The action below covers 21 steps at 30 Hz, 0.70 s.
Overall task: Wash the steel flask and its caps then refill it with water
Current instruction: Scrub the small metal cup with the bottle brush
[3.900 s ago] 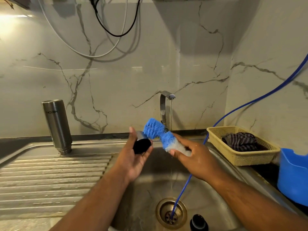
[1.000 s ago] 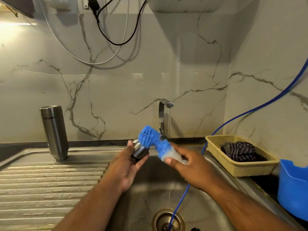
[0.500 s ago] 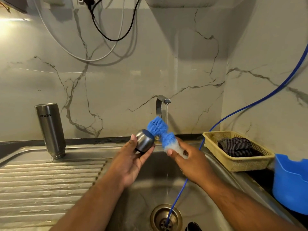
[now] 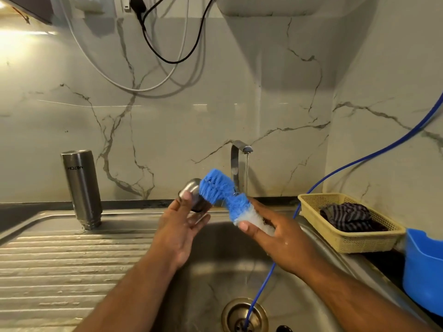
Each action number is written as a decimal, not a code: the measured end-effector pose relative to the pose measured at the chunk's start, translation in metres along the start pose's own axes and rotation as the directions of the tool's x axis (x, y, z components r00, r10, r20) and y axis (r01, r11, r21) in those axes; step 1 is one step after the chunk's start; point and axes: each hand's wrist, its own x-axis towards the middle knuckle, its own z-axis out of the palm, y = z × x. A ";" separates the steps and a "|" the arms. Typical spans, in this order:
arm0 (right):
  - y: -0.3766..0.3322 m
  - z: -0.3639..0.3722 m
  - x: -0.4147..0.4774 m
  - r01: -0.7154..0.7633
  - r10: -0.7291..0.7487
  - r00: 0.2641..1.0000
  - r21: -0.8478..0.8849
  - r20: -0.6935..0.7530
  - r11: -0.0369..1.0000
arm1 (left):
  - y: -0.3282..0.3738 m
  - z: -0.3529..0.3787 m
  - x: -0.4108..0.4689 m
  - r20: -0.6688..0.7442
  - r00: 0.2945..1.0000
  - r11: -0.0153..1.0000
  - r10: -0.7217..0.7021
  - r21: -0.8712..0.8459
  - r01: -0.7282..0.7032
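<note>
Steel flask (image 4: 81, 188), far left: brushed metal, satin sheen. Cap (image 4: 193, 193): same brushed steel, glossy highlight. Brush (image 4: 221, 195): blue synthetic bristles, shaggy, whitish at the near end. Sink (image 4: 215, 271) and ribbed drainboard (image 4: 60, 271): stainless, dull, water-marked. Wall (image 4: 191, 116): polished marble-look slab, glossy. Basket (image 4: 345, 238), right: matt yellow plastic mesh holding striped cloth (image 4: 347, 215). Hose (image 4: 359, 161): smooth blue plastic.

At 3 o'clock I see a yellow basket (image 4: 359, 244) holding a striped cloth (image 4: 347, 215); a blue tub (image 4: 424, 271) sits at 4, a black cable (image 4: 173, 62) at 12.
</note>
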 end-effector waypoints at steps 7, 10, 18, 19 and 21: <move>0.016 0.003 0.002 -0.032 0.027 0.996 -0.055 -0.085 0.998 | -0.001 0.003 -0.003 0.002 0.998 0.980 0.059 0.191 -0.058; 0.008 0.002 0.006 -0.011 0.008 0.997 -0.041 -0.073 0.999 | -0.004 -0.002 0.000 0.045 0.999 0.979 0.024 0.200 -0.033; 0.006 0.006 0.002 -0.026 0.018 0.985 -0.047 -0.169 0.999 | 0.003 0.010 -0.002 0.056 0.998 0.991 -0.038 -0.128 0.045; 0.001 0.006 0.004 -0.011 0.008 0.980 -0.015 -0.198 1.000 | 0.002 0.010 -0.004 0.064 0.997 0.993 -0.043 -0.106 0.050; -0.009 0.006 0.003 0.028 -0.024 0.987 0.027 -0.161 0.999 | -0.003 0.012 -0.005 0.069 0.996 0.996 -0.059 -0.068 0.064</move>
